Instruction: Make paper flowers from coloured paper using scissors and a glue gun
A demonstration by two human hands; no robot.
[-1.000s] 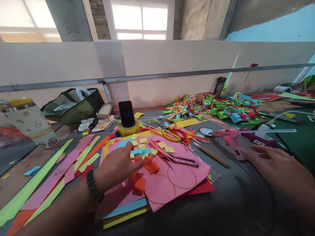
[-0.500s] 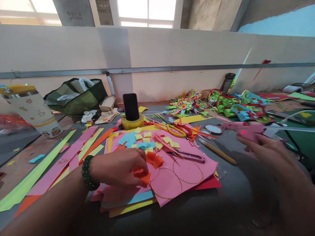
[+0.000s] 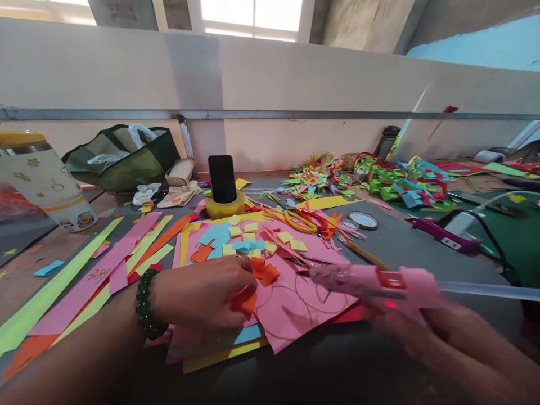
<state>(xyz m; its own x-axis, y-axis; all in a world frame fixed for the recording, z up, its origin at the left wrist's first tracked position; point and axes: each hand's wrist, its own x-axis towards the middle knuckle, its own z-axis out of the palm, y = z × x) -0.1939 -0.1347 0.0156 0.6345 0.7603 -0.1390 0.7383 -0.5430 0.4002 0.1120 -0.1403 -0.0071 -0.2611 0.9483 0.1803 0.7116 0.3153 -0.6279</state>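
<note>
My left hand [image 3: 206,292], with a dark bead bracelet on the wrist, is closed in a pinch on a small orange paper piece [image 3: 243,301] just above the pink sheet [image 3: 295,298]. My right hand [image 3: 439,343] is blurred and wrapped round the grip of a pink glue gun [image 3: 371,281], whose nozzle points left toward the orange piece, a short gap away. More small orange squares [image 3: 264,271] and yellow and blue squares [image 3: 236,239] lie on the pink sheet beyond my left hand.
Long paper strips [image 3: 84,275] lie at left. A phone [image 3: 222,179] stands in a yellow tape roll [image 3: 225,207]. Scissors [image 3: 304,220], a pencil [image 3: 363,254], a small mirror [image 3: 363,219], a green bag [image 3: 122,160], a patterned bottle [image 3: 46,185] and folded paper stars [image 3: 320,177] lie further back.
My right hand took the pink glue gun from the table at right and brought it left and nearer. My left hand picked up an orange paper piece and holds it in a pinch.
</note>
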